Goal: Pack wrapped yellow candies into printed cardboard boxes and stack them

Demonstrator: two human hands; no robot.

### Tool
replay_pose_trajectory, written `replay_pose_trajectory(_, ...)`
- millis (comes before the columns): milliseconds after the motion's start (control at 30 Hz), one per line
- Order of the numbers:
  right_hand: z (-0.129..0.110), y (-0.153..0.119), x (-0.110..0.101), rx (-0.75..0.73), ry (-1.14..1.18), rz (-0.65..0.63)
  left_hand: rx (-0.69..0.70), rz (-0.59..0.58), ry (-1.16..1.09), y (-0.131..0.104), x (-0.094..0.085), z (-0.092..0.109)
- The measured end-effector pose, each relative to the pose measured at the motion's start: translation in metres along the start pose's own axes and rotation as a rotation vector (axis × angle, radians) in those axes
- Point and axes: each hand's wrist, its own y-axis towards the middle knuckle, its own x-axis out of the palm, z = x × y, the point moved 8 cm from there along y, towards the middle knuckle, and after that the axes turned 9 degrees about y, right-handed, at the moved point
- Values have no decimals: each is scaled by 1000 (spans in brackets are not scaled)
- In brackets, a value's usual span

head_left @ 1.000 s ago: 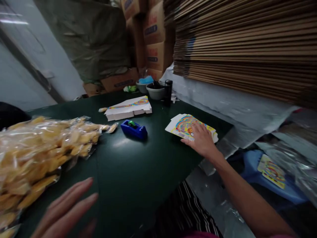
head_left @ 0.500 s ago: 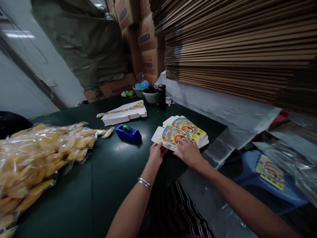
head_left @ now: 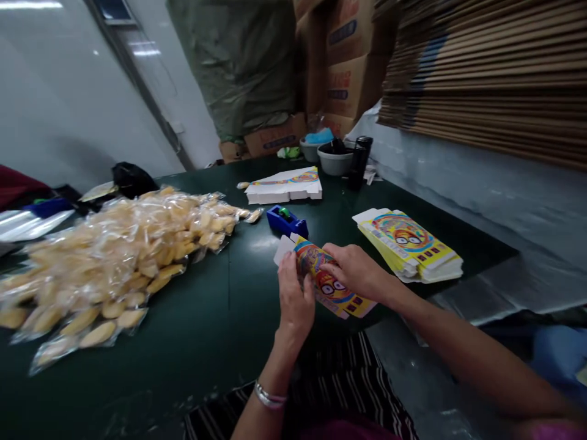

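A flat yellow printed carton (head_left: 337,287) with a cartoon face in glasses is held over the near part of the dark green table. My left hand (head_left: 296,296) grips its left side, thumb on the printed face. My right hand (head_left: 353,269) is closed on its upper right edge; the fingertips are partly hidden. To the right lies a stack of similar cartons (head_left: 408,241). Just beyond my hands sits a blue tape dispenser (head_left: 287,221) with a green core.
Wrapped yellow pieces (head_left: 123,250) form a large heap on the left. White folded cartons (head_left: 284,186) lie farther back, near grey bowls (head_left: 335,162) and a black bottle (head_left: 360,160). Flattened cardboard (head_left: 495,79) is stacked at the upper right.
One carton has come off the stack and moved left and nearer, between both hands. The view has turned left, showing more of the heap.
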Motion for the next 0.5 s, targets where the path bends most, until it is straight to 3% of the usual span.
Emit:
replay_pose_trajectory(133, -21, 8, 6, -37, -133, -55, -85, -232, 13, 4, 2, -9)
replay_pose_trajectory(233, -35, 12, 8, -117, -67, -142, -118, -418, -59, 16, -9, -10)
replay_pose_trajectory(367, -39, 23, 26, -162, 426, -386, -131, -505, -102, 24, -29, -13)
replay_pose_trajectory(500, -18, 39, 62, 73, 826, -648, -196, -584, -135, 21, -27, -27)
